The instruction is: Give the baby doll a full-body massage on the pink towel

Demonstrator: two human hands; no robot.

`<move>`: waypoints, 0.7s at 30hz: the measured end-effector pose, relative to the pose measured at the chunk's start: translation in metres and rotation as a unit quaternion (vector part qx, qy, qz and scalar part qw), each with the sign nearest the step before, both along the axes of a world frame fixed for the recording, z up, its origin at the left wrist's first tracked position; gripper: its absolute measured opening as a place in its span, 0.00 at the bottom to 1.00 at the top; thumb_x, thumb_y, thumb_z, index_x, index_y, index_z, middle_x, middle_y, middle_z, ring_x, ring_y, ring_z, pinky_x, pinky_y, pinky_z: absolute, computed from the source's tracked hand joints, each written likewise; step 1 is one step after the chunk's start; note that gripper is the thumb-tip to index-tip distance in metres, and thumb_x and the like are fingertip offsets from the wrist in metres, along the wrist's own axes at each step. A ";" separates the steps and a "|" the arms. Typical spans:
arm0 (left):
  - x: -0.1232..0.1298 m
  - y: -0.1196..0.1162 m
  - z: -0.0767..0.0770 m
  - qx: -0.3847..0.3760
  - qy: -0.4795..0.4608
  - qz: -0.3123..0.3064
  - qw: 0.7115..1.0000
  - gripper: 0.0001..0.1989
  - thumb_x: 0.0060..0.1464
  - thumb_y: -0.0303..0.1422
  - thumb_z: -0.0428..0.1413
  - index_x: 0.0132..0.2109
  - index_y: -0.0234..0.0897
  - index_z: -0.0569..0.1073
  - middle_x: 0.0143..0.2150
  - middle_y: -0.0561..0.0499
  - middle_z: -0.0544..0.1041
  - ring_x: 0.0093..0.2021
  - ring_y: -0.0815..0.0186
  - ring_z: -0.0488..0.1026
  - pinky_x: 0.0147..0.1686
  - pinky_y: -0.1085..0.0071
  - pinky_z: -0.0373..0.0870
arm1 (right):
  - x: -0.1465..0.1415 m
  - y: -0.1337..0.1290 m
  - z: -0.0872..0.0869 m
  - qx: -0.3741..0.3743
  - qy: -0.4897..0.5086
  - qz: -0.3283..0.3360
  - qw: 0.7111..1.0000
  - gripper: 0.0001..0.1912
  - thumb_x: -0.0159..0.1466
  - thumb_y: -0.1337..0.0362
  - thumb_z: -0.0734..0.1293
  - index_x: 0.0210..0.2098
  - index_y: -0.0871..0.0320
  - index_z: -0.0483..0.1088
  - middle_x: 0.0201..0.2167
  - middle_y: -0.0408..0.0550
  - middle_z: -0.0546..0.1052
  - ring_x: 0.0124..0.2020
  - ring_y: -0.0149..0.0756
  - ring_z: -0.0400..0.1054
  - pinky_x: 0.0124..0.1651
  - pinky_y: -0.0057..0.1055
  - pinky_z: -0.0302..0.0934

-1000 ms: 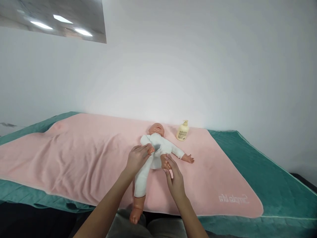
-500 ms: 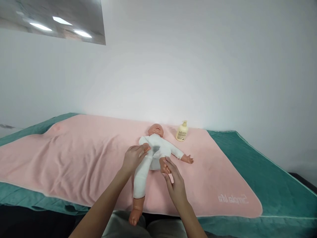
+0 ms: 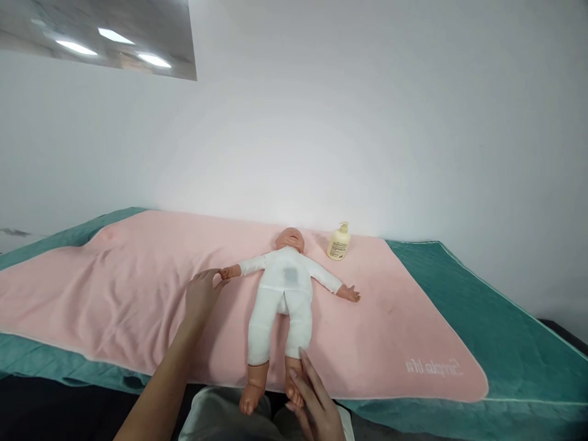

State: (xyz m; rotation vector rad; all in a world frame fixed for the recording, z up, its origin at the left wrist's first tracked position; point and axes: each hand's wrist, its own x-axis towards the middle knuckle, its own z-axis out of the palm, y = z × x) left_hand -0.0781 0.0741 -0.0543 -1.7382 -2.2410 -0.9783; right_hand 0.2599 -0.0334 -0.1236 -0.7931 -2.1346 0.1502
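Note:
A baby doll (image 3: 285,269) with a white cloth body lies on its back, head toward the wall and feet at the near edge. My left hand (image 3: 203,296) is closed on the doll's hand at the left, and that arm is stretched out sideways. At the near edge, my right hand (image 3: 316,398) holds the doll's foot on the right side, fingers along the ankle and thumb underneath. Both doll legs lie straight, side by side. The doll's other arm reaches out to the right, untouched.
A pale yellow pump bottle (image 3: 339,242) stands right of the doll's head. Beneath lies a pink blanket (image 3: 390,343), wrinkled on the left, over a green quilted cover (image 3: 478,306). A white wall (image 3: 321,110) rises behind.
My left hand has drawn the doll's arm from across its body out to the left. My right hand has brought the bent leg down straight toward me.

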 end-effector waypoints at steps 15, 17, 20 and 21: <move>-0.001 -0.009 -0.019 -0.045 -0.071 0.035 0.996 0.16 0.59 0.39 0.47 0.43 0.37 0.76 0.44 0.44 0.80 0.45 0.52 0.75 0.39 0.64 0.68 | -0.004 -0.002 -0.031 -0.004 0.009 0.006 1.000 0.27 0.69 0.70 0.57 0.67 0.53 0.53 0.67 0.50 0.56 0.62 0.40 0.60 0.59 0.29 0.61; 0.006 -0.009 -0.016 0.013 -0.164 0.020 0.986 0.17 0.60 0.41 0.48 0.51 0.40 0.73 0.49 0.47 0.79 0.47 0.55 0.75 0.41 0.66 0.69 | -0.001 0.005 -0.018 -0.019 0.018 -0.001 1.000 0.26 0.70 0.70 0.57 0.66 0.52 0.54 0.67 0.49 0.57 0.62 0.40 0.59 0.60 0.29 0.60; 0.020 -0.003 -0.008 0.063 -0.235 0.005 0.970 0.19 0.60 0.44 0.50 0.55 0.44 0.70 0.52 0.50 0.77 0.50 0.57 0.75 0.44 0.66 0.70 | -0.001 0.023 0.005 -0.026 0.035 -0.014 0.999 0.25 0.70 0.69 0.55 0.66 0.51 0.54 0.67 0.48 0.57 0.63 0.40 0.58 0.61 0.31 0.60; 0.026 0.000 -0.004 0.071 -0.238 0.001 0.969 0.19 0.60 0.44 0.51 0.55 0.44 0.70 0.51 0.50 0.78 0.50 0.57 0.75 0.44 0.66 0.70 | -0.002 0.030 0.013 -0.020 0.038 -0.014 0.999 0.25 0.70 0.69 0.55 0.66 0.51 0.54 0.67 0.48 0.57 0.64 0.40 0.57 0.61 0.33 0.60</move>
